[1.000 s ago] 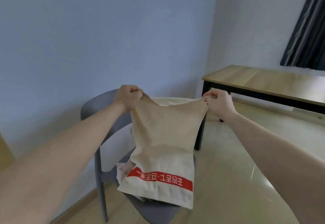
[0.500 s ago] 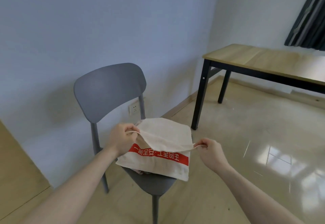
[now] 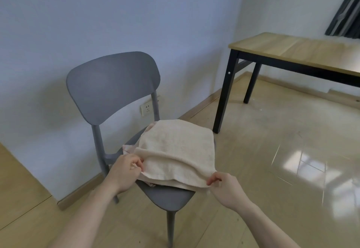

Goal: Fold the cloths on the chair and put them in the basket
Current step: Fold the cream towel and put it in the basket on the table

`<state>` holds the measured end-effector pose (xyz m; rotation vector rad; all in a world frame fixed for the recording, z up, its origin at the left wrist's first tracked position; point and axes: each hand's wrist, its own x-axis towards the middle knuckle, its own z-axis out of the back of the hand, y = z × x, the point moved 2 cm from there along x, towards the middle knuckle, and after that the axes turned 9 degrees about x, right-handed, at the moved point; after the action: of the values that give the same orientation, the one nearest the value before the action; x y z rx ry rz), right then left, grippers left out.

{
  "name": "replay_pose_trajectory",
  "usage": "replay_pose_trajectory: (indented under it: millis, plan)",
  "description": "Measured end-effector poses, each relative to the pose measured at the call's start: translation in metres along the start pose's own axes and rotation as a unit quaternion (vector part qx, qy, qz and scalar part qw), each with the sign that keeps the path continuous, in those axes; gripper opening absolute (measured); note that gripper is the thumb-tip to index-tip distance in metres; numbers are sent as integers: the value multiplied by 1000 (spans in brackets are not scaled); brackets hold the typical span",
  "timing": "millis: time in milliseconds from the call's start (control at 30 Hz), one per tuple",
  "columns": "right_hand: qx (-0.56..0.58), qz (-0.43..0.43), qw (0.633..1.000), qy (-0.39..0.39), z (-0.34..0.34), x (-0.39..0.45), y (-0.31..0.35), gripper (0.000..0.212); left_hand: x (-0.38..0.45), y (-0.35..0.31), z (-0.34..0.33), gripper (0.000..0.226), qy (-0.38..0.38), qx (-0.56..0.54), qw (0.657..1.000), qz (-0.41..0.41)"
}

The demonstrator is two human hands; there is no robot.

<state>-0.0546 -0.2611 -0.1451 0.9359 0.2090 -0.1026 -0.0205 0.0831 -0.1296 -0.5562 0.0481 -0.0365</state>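
A beige cloth [image 3: 175, 148] lies folded over on the seat of a grey chair [image 3: 113, 86], its red band hidden from view. My left hand [image 3: 126, 171] pinches the cloth's near left corner. My right hand [image 3: 224, 186] pinches the near right corner at the seat's front edge. Another pale cloth [image 3: 127, 149] peeks out from under the beige one on the left side. No basket is in view.
A wooden table [image 3: 292, 51] with black legs stands to the right, against the wall. A wall socket [image 3: 146, 109] sits behind the chair. Glossy tiled floor [image 3: 282, 169] spreads right of the chair. A dark curtain [image 3: 346, 14] hangs at the top right.
My hands brought the cloth down from in front of me and pulled its top edge toward me over the lower half, which now covers the red printed band.
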Motion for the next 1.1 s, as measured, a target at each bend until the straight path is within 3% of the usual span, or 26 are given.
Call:
replay_pose_trajectory:
  millis: [100,167,267,333,400,567,700,833,967,1100]
  plan:
    - [-67,-18,994,84,-4,5,-2,16,0,-2,6,30,45,9,999,11]
    - [-93,-23,990,100,-3,11,-1,18,2,-5,9,44,13,14,999,28]
    - [-79,-30,996,43,3,22,2,10,6,-3,8,32,-65,49,993,82]
    - [-65,-39,997,-8,9,29,1,14,7,0,6,36,-69,70,987,124]
    - [-41,-77,996,-23,11,32,-3,31,9,3,5,39,-31,79,984,156]
    - [67,-175,980,68,-11,27,-16,62,11,14,5,31,74,90,977,180]
    - [167,-193,962,96,-23,28,-19,57,20,25,10,18,55,14,977,204]
    - [215,-196,954,76,-19,31,-20,46,23,33,12,15,42,-46,968,243]
    - [251,-195,946,60,-10,28,-16,43,17,37,10,23,76,-68,962,254]
    - [266,-185,946,8,-4,26,-8,54,13,32,10,36,22,-80,968,235]
